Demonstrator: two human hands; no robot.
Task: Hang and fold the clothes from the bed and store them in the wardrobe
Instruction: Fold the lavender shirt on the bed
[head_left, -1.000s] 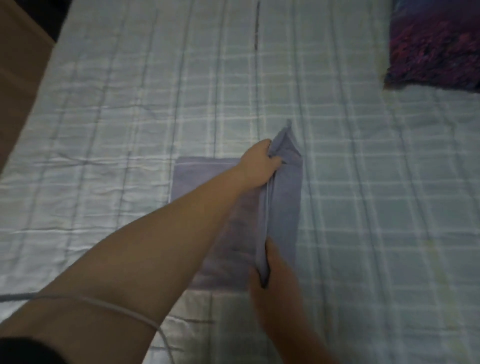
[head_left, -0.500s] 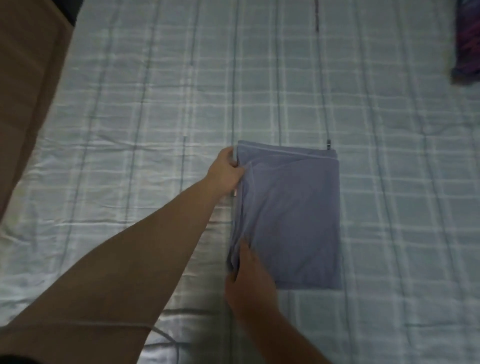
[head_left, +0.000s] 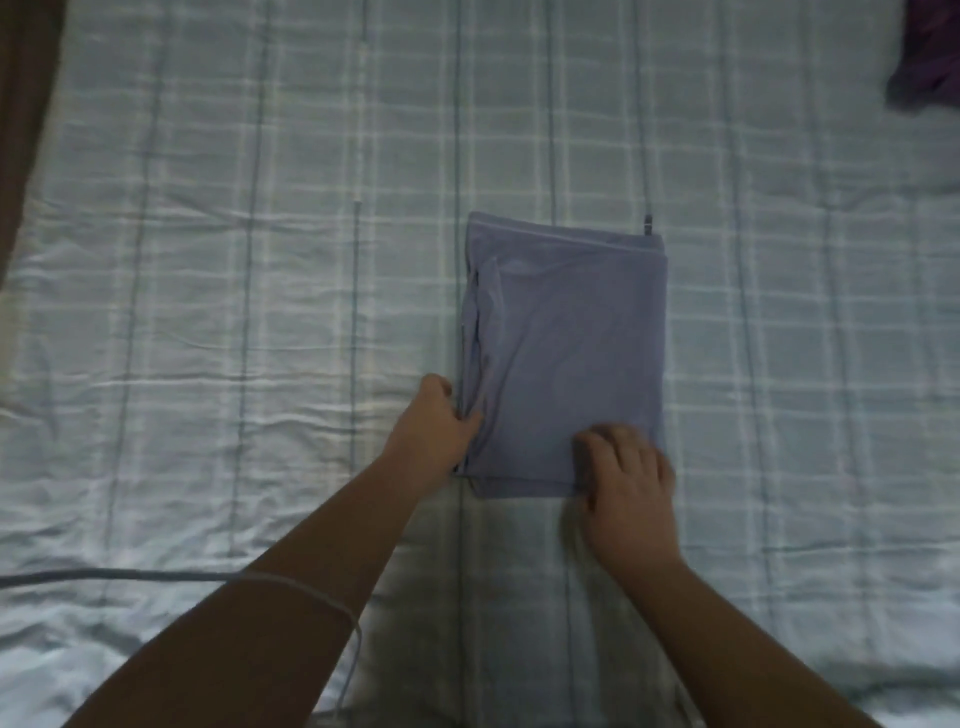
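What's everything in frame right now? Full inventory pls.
folded garment: one, blue-grey, flat in the middle of the bed
bedcover: one, pale blue and white check, fills most of the view
cloth item: one, dark purple, top right corner, cut off by the frame
brown surface: one, brown, left edge, kind unclear
cable: one, white, from the left edge over the left forearm
left hand: one, pinches the garment's left edge
right hand: one, on the garment's near right corner; blurred, grip unclear
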